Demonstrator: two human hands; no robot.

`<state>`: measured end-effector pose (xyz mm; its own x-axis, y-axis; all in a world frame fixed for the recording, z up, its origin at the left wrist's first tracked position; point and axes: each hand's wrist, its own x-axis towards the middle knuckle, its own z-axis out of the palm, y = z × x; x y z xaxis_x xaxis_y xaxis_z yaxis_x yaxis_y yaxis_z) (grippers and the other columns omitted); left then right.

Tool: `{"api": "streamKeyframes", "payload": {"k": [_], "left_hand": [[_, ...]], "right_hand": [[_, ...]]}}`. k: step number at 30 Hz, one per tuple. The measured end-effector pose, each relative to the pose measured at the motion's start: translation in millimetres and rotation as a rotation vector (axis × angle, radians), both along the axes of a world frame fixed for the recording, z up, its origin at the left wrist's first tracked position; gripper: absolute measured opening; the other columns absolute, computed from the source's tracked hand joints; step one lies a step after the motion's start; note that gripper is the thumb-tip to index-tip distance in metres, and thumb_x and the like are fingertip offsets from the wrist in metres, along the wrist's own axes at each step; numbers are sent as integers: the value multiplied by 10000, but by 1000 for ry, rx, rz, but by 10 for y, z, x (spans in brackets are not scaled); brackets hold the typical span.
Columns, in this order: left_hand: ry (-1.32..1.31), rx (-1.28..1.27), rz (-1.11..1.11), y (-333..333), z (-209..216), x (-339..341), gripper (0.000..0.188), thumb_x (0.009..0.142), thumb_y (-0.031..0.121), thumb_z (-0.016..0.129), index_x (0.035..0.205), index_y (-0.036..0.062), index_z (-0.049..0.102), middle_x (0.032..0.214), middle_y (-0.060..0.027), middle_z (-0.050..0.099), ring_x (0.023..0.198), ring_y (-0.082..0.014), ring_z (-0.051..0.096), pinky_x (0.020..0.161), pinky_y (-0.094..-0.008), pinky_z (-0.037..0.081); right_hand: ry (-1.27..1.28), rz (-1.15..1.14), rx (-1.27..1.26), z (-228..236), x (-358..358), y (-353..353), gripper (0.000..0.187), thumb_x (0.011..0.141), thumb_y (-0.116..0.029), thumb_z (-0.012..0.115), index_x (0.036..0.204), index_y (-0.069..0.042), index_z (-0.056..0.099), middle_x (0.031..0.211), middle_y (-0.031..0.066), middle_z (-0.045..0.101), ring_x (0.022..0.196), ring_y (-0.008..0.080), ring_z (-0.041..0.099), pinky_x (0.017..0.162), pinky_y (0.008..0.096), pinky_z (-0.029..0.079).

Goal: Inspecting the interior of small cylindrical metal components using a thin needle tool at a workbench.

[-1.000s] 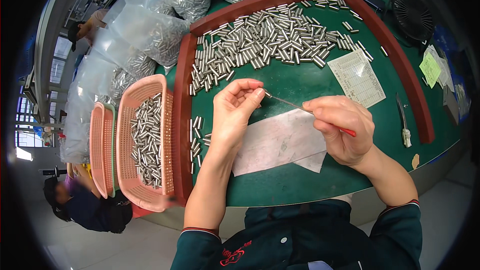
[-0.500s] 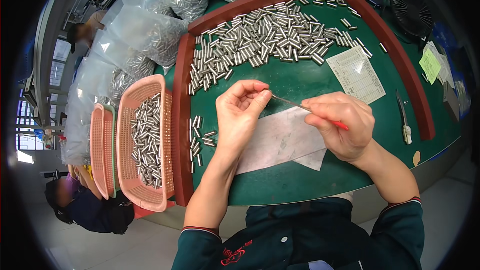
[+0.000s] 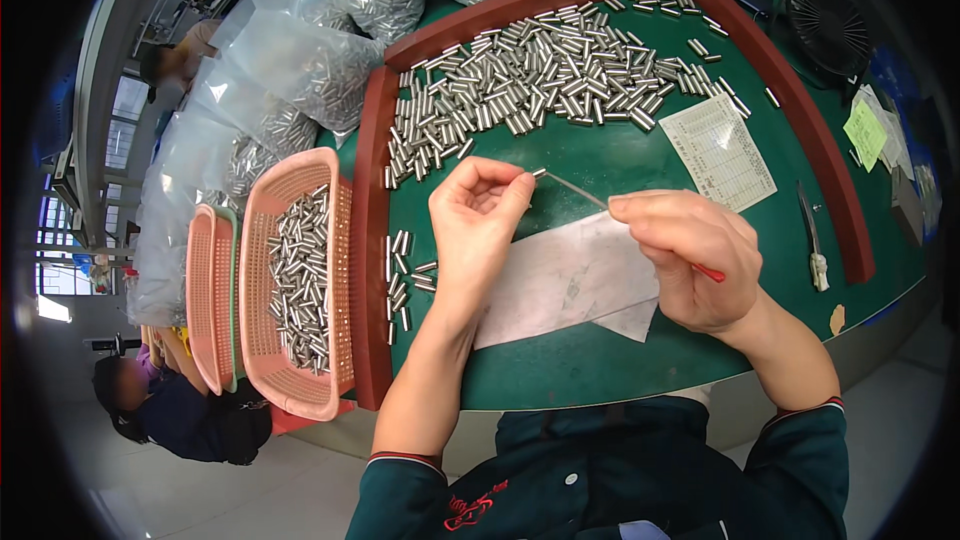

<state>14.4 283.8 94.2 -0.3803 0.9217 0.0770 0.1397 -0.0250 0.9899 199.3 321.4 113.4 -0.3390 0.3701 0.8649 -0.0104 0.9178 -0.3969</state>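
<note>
My left hand pinches a small metal cylinder between thumb and fingertips, above the green tabletop; only one end of it shows. My right hand grips a thin tool with a slender metal shaft and a red handle end. The shaft's tip meets or nearly meets the cylinder's exposed end; whether it goes inside cannot be told. Under both hands lies a smudged whitish cloth or paper sheet. Beyond them spreads a pile of similar short metal cylinders.
A dark red wooden border frames the table. To its left stand a pink basket of cylinders and clear bags of metal parts. At right are a printed card, a slim tool and a black fan. Another person is at lower left.
My right hand has shifted slightly right with the tool, and its shaft slants more steeply. The cylinder's end now shows past my left fingertips. The whole view has moved a little.
</note>
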Motion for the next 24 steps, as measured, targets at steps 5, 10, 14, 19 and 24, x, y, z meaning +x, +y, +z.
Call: {"api": "streamKeyframes", "payload": {"k": [5, 10, 14, 19, 24], "left_hand": [[-191, -62, -41, -8, 4, -8, 55, 774, 4, 619, 787, 8, 566, 758, -71, 614, 667, -109, 577, 627, -218, 462], [-176, -81, -51, 2, -8, -6, 56, 774, 3, 619, 784, 7, 564, 751, -77, 614, 673, -109, 580, 628, -217, 464], [-181, -78, -61, -4, 5, 4, 59, 772, -1, 620, 780, 6, 562, 752, -76, 614, 685, -112, 587, 627, -220, 467], [-166, -90, -73, -15, 2, 8, 63, 767, -7, 625, 777, 6, 564, 763, -73, 614, 693, -112, 591, 625, -219, 469], [-174, -54, -115, -37, -2, 74, 68, 757, -24, 633, 777, 3, 574, 784, -67, 614, 701, -95, 583, 637, -206, 468]], "right_hand": [[46, -45, -2, -47, 2, 29, 198, 719, 45, 628, 885, 6, 527, 761, 131, 619, 643, 248, 627, 524, 284, 504], [49, -18, -10, -51, -16, 23, 212, 688, 53, 640, 865, 5, 532, 751, 131, 615, 639, 246, 622, 521, 282, 503], [20, -16, -15, -59, -17, 13, 222, 669, 60, 645, 854, 6, 536, 752, 132, 613, 639, 245, 620, 519, 280, 502], [22, -19, -16, -59, -29, 9, 228, 661, 69, 648, 849, 6, 536, 753, 129, 612, 639, 244, 619, 513, 278, 501], [10, -33, -25, -89, -25, 27, 222, 662, 51, 665, 837, 4, 537, 744, 120, 615, 630, 240, 619, 504, 278, 499]]}}
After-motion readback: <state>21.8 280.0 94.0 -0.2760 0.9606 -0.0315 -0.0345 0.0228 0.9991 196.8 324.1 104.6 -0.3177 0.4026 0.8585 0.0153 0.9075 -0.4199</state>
